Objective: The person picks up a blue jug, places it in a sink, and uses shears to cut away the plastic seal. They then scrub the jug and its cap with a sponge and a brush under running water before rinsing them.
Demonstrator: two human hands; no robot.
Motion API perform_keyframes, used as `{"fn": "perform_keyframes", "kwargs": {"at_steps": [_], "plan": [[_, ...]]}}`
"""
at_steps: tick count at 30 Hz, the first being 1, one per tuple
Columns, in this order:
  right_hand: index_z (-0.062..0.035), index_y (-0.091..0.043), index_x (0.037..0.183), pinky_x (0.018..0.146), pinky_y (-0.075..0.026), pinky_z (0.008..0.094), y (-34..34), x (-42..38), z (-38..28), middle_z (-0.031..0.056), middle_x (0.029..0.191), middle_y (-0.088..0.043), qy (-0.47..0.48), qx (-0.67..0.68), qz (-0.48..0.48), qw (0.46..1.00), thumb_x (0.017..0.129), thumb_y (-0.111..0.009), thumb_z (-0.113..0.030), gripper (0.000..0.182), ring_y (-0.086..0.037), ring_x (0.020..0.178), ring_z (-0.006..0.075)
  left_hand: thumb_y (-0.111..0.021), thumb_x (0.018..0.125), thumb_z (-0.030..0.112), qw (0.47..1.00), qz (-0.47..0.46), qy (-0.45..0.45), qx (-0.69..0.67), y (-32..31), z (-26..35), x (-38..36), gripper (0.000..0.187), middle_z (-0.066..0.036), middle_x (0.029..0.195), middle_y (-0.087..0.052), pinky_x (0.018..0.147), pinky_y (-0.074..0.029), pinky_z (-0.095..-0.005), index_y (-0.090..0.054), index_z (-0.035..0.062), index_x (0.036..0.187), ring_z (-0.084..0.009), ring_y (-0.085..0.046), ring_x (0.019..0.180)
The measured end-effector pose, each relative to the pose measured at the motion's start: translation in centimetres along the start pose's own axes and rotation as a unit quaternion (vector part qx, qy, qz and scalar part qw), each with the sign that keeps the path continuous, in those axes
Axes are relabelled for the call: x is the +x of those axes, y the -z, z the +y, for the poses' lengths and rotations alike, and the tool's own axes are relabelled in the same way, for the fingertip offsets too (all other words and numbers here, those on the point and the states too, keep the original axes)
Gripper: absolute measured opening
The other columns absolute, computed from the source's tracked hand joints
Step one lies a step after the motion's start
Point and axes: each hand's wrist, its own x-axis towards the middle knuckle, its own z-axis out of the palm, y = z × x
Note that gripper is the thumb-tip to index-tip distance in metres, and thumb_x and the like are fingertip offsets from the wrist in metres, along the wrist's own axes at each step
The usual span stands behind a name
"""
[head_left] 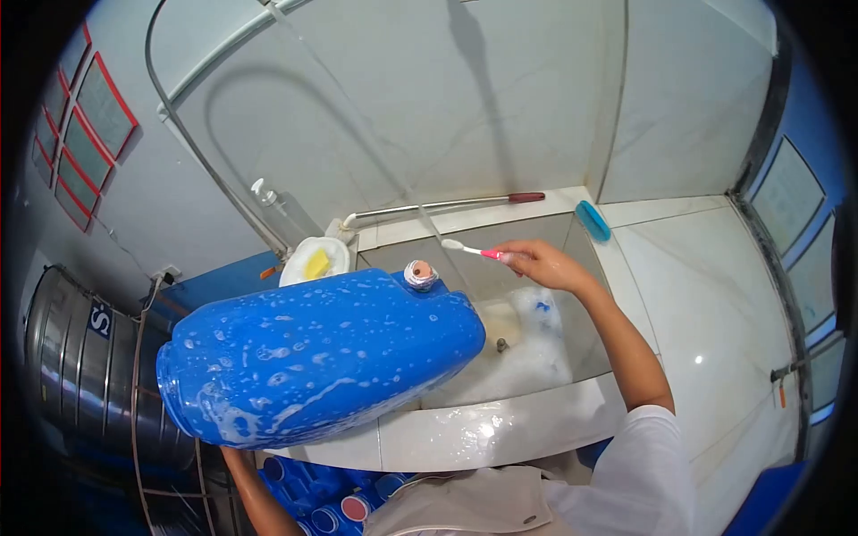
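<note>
A large blue water jug [322, 357], streaked with soap suds, lies on its side over the sink's left part and front edge. Its spout [420, 275] faces up. My left forearm [253, 489] reaches beneath the jug's near left end, which hides that hand and its fingers. Over the sink, my right hand [536, 263] is closed around the pink handle of a toothbrush [472, 250]. The bristle end points left, beside a thin stream of water falling from above. Foam [536, 353] covers part of the sink basin [585, 313].
A yellow sponge [316, 263] sits in a white bowl [295, 279] beside a pump bottle [273, 205]. Behind the sink lie a long-handled metal rod [438, 208] and a blue scrub brush [592, 221]. Several blue jugs [308, 487] stand below; a steel tank [76, 348] is left.
</note>
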Motion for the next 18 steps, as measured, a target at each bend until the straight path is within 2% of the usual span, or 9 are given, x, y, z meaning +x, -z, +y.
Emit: {"fn": "perform_keyframes", "kwargs": {"at_steps": [3,6,7,9,11,12,13,17,18], "plan": [[-0.0053,-0.058,0.115,0.072,-0.045,0.0306,-1.5,-1.0,-4.5,0.0079,0.090,-0.062,0.061,-0.079,0.049,0.994,0.090,-0.052,-0.030,0.035,-0.055,0.079,0.0155,-0.066,0.066,0.009,1.000,0.004,0.013,0.004,1.0,-0.5,0.2,0.038,-0.013,0.104,-0.049,0.083,-0.041,-0.0333,-0.054,0.0000,0.101,-0.0195,-0.051,0.097],[-0.0049,-0.057,0.115,0.078,-0.045,0.0331,-1.8,-0.3,-4.7,0.0121,0.095,-0.063,0.043,-0.085,0.012,0.995,0.090,-0.051,-0.029,0.035,-0.057,0.085,0.0205,-0.066,0.067,0.009,1.000,0.010,0.016,0.004,1.5,-0.9,0.3,0.037,-0.012,0.104,-0.049,0.083,-0.041,-0.0332,-0.054,-0.0001,0.101,-0.0194,-0.051,0.096],[-0.0049,-0.057,0.115,0.078,-0.045,0.0331,-1.5,-0.2,-3.6,0.0121,0.095,-0.063,0.041,-0.090,0.014,0.995,0.090,-0.051,-0.029,0.035,-0.057,0.085,0.0205,-0.066,0.067,0.009,1.000,0.011,0.016,0.003,1.5,-1.0,0.3,0.037,-0.012,0.104,-0.049,0.083,-0.041,-0.0332,-0.054,-0.0001,0.101,-0.0193,-0.051,0.096],[-0.0037,-0.057,0.114,0.081,-0.044,0.0347,-0.4,-0.1,1.6,0.0171,0.100,-0.062,0.061,-0.106,0.107,0.987,0.089,-0.051,-0.023,0.032,-0.059,0.090,0.0281,-0.066,0.067,0.009,1.000,0.015,0.016,0.003,1.6,-1.2,0.3,0.037,-0.012,0.104,-0.049,0.082,-0.041,-0.0331,-0.054,-0.0001,0.100,-0.0192,-0.051,0.096],[0.0001,-0.057,0.107,0.081,-0.044,0.0402,1.4,-1.9,7.5,0.0215,0.101,-0.060,-0.008,-0.250,0.254,0.934,0.086,-0.049,-0.015,0.027,-0.056,0.094,0.0359,-0.066,0.067,0.009,1.000,0.017,0.019,0.003,1.3,-1.5,0.7,0.037,-0.012,0.104,-0.049,0.082,-0.041,-0.0330,-0.054,-0.0001,0.100,-0.0191,-0.051,0.096],[0.0013,-0.057,0.103,0.080,-0.044,0.0421,2.4,-3.4,9.1,0.0222,0.097,-0.060,-0.078,-0.290,0.288,0.910,0.084,-0.048,-0.012,0.026,-0.056,0.092,0.0362,-0.066,0.067,0.009,1.000,0.019,0.017,0.004,1.3,-1.7,0.7,0.037,-0.012,0.103,-0.049,0.082,-0.041,-0.0330,-0.054,-0.0001,0.100,-0.0191,-0.051,0.096],[0.0026,-0.058,0.100,0.079,-0.044,0.0439,3.3,-5.0,10.9,0.0229,0.093,-0.059,-0.145,-0.326,0.315,0.879,0.082,-0.046,-0.009,0.024,-0.056,0.091,0.0365,-0.066,0.067,0.009,1.000,0.022,0.015,0.009,1.1,-1.6,0.7,0.036,-0.012,0.103,-0.049,0.082,-0.041,-0.0330,-0.054,-0.0001,0.100,-0.0191,-0.051,0.096],[0.0006,-0.059,0.095,0.075,-0.045,0.0444,4.8,-10.3,19.2,0.0209,0.089,-0.057,-0.202,-0.469,0.368,0.777,0.077,-0.052,-0.003,0.020,-0.054,0.087,0.0362,-0.066,0.067,0.009,0.999,0.041,-0.017,0.021,2.0,-0.5,0.6,0.036,-0.012,0.103,-0.049,0.082,-0.041,-0.0329,-0.054,-0.0001,0.100,-0.0189,-0.051,0.095],[0.0017,-0.059,0.096,0.077,-0.044,0.0440,4.6,-11.0,19.9,0.0219,0.092,-0.056,-0.232,-0.459,0.359,0.779,0.076,-0.053,-0.002,0.021,-0.054,0.088,0.0365,-0.066,0.067,0.009,0.998,0.048,-0.028,0.028,2.5,0.3,0.6,0.036,-0.012,0.103,-0.049,0.082,-0.041,-0.0328,-0.054,-0.0001,0.099,-0.0188,-0.051,0.095]]}}
